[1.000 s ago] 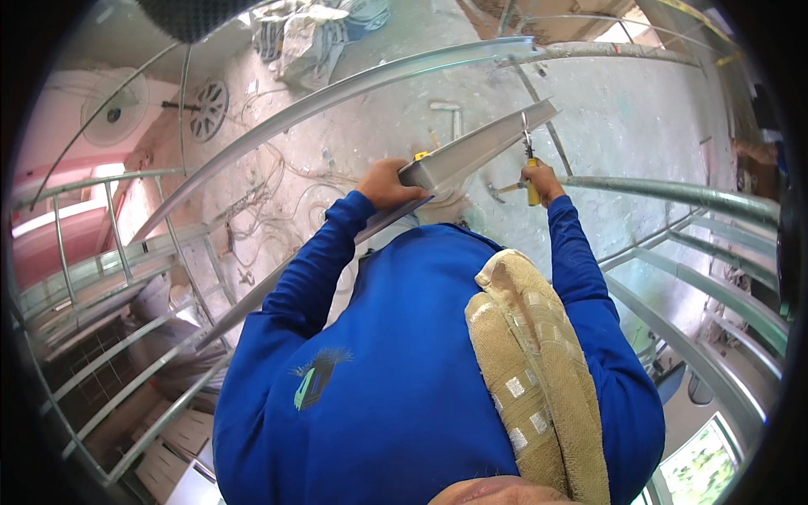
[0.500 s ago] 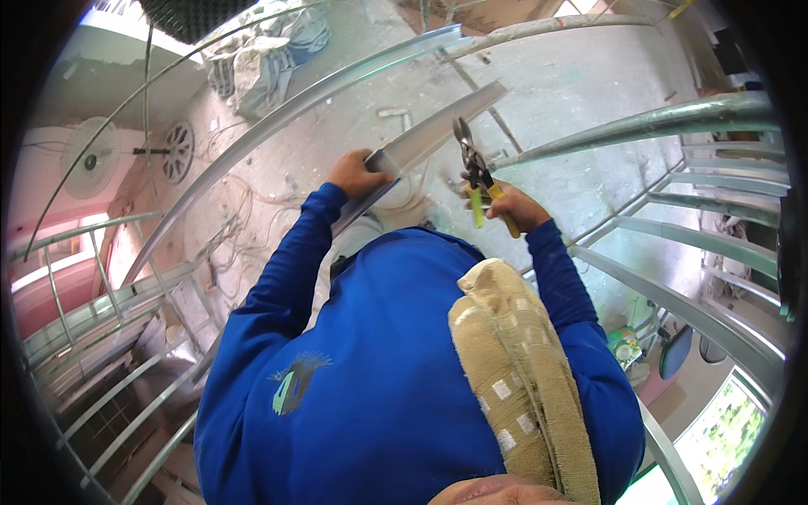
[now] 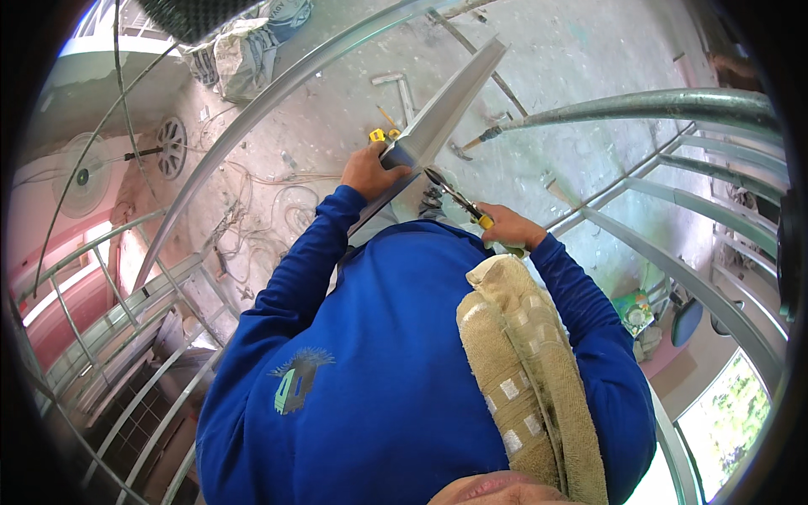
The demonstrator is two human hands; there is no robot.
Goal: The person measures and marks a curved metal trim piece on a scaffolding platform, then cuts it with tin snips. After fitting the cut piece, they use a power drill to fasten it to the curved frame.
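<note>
My left hand (image 3: pixel 370 174) is closed round a grey metal channel (image 3: pixel 459 97), which slants away from me toward the far right. A dark bend or cut end of the channel lies by my thumb. In my right hand (image 3: pixel 512 229) is a pair of tin snips (image 3: pixel 457 197) with yellow and green handles. The snips' jaws point left and reach the channel's near edge, close to my left fingers. Whether the blades are around the metal, I cannot tell.
Metal rails (image 3: pixel 711 192) stand at the right, more railing (image 3: pixel 93 316) at the left. A long metal strip (image 3: pixel 252 108) arcs across the left. On the floor lie a hammer (image 3: pixel 474 145), a yellow tool (image 3: pixel 378 135), cables (image 3: pixel 248 178) and sacks (image 3: pixel 240 59). A fan (image 3: pixel 82 175) stands far left.
The snips have swung from pointing away from me to pointing left, their jaws now at the channel. The channel has tilted more steeply away. My left hand has shifted slightly right.
</note>
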